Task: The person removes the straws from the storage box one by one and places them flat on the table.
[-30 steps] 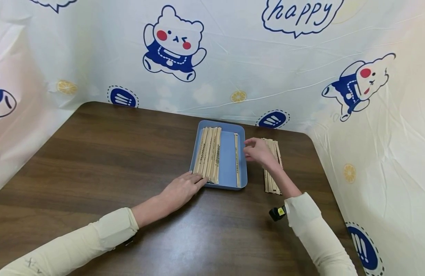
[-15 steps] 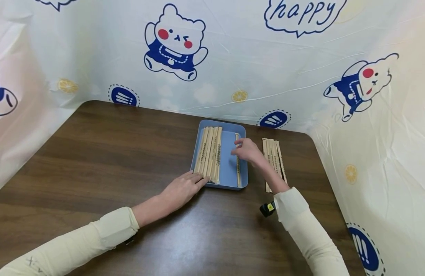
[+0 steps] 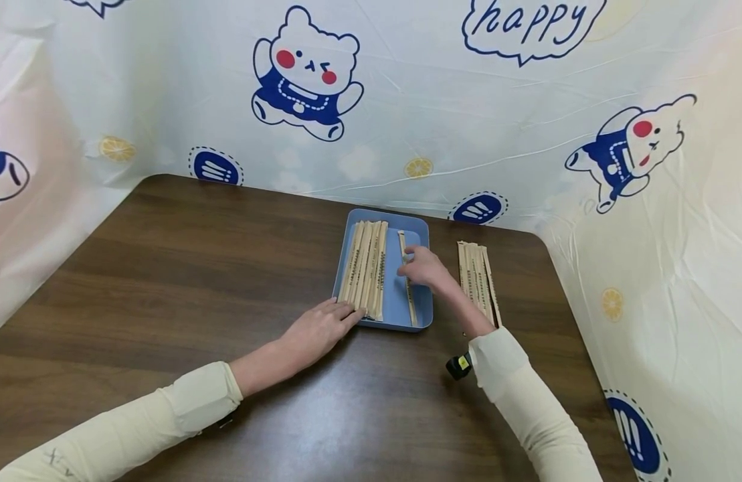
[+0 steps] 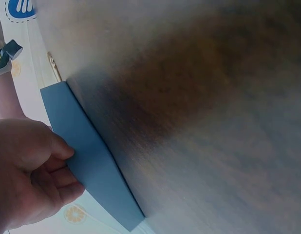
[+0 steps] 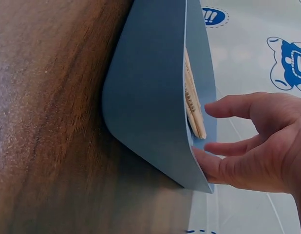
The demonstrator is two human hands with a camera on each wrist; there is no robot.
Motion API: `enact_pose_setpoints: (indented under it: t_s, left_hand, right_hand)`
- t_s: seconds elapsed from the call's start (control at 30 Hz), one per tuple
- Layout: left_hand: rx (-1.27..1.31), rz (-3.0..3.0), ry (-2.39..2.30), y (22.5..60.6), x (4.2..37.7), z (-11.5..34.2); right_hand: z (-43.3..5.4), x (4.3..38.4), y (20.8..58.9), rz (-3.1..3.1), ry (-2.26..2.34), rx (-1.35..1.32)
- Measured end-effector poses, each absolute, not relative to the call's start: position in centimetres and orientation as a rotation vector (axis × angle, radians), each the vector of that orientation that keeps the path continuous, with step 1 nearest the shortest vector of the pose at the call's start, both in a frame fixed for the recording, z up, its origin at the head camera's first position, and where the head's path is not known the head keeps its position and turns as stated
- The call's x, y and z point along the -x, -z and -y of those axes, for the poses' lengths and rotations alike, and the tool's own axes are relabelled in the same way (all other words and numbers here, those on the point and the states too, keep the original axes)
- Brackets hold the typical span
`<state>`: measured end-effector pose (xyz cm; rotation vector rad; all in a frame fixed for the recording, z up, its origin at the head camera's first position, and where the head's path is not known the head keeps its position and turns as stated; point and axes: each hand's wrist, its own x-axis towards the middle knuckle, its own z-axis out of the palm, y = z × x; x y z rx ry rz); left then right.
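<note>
My left hand (image 3: pixel 322 328) holds the front left corner of a shallow blue tray (image 3: pixel 400 321); in the left wrist view its thumb and bent fingers lie against the tray wall (image 4: pixel 87 141). A row of long, thin paper-wrapped sticks (image 3: pixel 363 268) with dark print fills the tray's left side. One single wrapped stick (image 3: pixel 411 304) lies slightly slanted on the right. My right hand (image 3: pixel 427 268) reaches over the right rim, fingertips at this single stick, partly covering it. In the right wrist view, the right hand (image 5: pixel 262 146) has its fingers extended, with a gap between them.
Right of the tray, a bundle of the same wrapped sticks (image 3: pixel 476 274) lies on the brown wooden table (image 3: pixel 226 268), partly under my right forearm. A printed cloth (image 3: pixel 407 100) hangs along the table's back and sides.
My right hand has moved left from beside the tray to above it. The single stick's far end has shifted left, so it now slants. My left hand has stayed at the tray corner.
</note>
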<state>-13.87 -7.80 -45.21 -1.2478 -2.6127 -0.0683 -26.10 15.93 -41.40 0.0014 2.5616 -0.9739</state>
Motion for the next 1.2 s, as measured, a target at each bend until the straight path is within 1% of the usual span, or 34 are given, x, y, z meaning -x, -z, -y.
enact_pose_setpoints:
  t_s: [0.7,0.97,1.2]
  left_hand:
    - [1.237,2.591,0.054,45.2,13.8,7.6]
    - [1.237,2.605,0.056,45.2,13.7,7.6]
    - [1.239,2.612,0.057,45.2,13.7,7.6]
  right_hand:
    - [-14.7,27.5,42.6,-2.666,0.619,0.06]
    - [-15.0,27.5,42.7,-2.65,0.655,0.052]
    - [-15.7,27.4,42.0,-2.574,0.901,-0.019]
